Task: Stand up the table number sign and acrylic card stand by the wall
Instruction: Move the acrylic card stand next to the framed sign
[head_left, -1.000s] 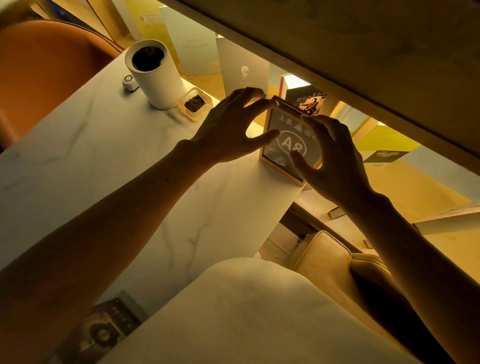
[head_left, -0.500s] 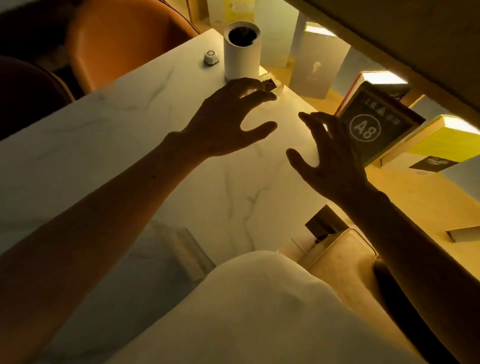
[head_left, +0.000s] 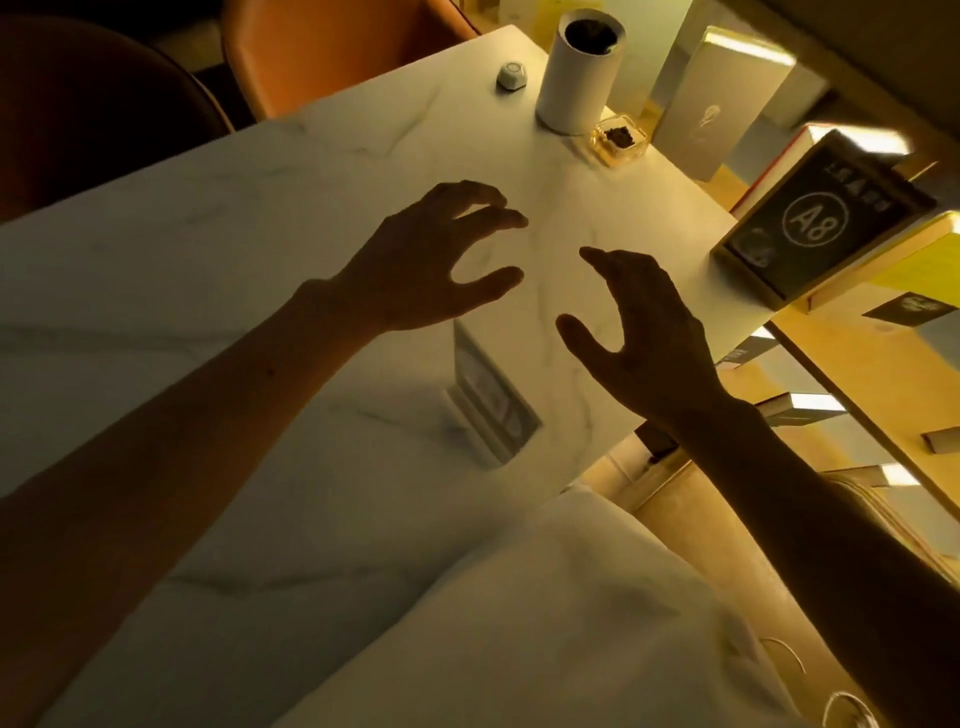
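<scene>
The dark table number sign (head_left: 810, 223), marked A8 in a gold frame, stands upright at the table's right edge against the wall shelf. The clear acrylic card stand (head_left: 491, 402) lies flat on the white marble table (head_left: 260, 218), just below and between my hands. My left hand (head_left: 426, 254) hovers over the table with fingers spread and holds nothing. My right hand (head_left: 639, 332) is also spread and empty, well to the left of the sign.
A white cylinder holder (head_left: 579, 70), a small white button device (head_left: 511, 75) and a clear ashtray (head_left: 618, 137) sit at the table's far end. Books (head_left: 717, 98) stand on the yellow wall shelf. An orange chair (head_left: 322, 52) is behind the table.
Both hands have let go of the A8 sign and drawn back toward me. The sign stays upright by the wall. The acrylic stand has come into view under my hands.
</scene>
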